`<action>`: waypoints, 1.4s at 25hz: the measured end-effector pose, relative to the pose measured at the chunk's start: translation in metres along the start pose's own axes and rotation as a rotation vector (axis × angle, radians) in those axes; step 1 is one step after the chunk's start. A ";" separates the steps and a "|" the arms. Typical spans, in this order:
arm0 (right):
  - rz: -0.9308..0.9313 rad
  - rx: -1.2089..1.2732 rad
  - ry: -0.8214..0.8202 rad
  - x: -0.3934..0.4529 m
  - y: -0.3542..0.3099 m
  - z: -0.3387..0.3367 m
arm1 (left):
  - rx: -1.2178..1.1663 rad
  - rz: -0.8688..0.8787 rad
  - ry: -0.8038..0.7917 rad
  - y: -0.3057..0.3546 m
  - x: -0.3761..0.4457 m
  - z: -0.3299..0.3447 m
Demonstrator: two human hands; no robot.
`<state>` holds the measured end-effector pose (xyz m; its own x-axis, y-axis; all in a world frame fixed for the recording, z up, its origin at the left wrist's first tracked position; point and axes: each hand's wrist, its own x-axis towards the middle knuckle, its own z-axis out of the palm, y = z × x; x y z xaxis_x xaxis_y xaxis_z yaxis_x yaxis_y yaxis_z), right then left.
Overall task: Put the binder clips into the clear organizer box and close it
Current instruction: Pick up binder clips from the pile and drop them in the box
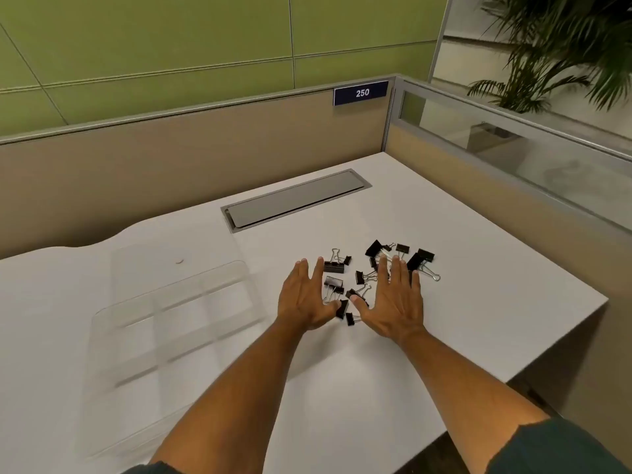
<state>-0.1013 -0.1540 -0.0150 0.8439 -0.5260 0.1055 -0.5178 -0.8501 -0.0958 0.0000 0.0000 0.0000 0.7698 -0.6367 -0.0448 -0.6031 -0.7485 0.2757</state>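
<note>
Binder clips (372,278) lie scattered in a loose black heap at the centre of the frame, on the white counter (478,302). I see my left hand (304,299) spread flat at the left edge of the heap, fingers straight, its grip released and its thumb touching a clip. My right hand (393,302) lies the same way over the right half of the heap, fingers extended across several clips, grip released too. More clips sit loose beyond the right fingertips, toward the upper right of the heap. Left of centre, the clear organizer box (171,323) stands open on the counter, well apart from the clips, its compartments showing. A grey cable hatch (294,200) sits in the counter above the hands.
</note>
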 end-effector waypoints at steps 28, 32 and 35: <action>0.100 0.142 -0.112 0.057 0.080 0.019 | -0.167 -0.233 -0.048 0.027 0.115 0.028; 0.138 0.245 -0.196 0.059 0.078 0.023 | -0.259 -0.208 0.053 0.019 0.108 0.022; 0.147 0.306 -0.160 0.062 0.078 0.021 | -0.323 -0.231 0.092 0.016 0.097 0.015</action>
<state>-0.0863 -0.2523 -0.0364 0.7877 -0.6101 -0.0853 -0.5895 -0.7062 -0.3921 0.0622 -0.0767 -0.0142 0.9016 -0.4286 -0.0591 -0.3267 -0.7640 0.5564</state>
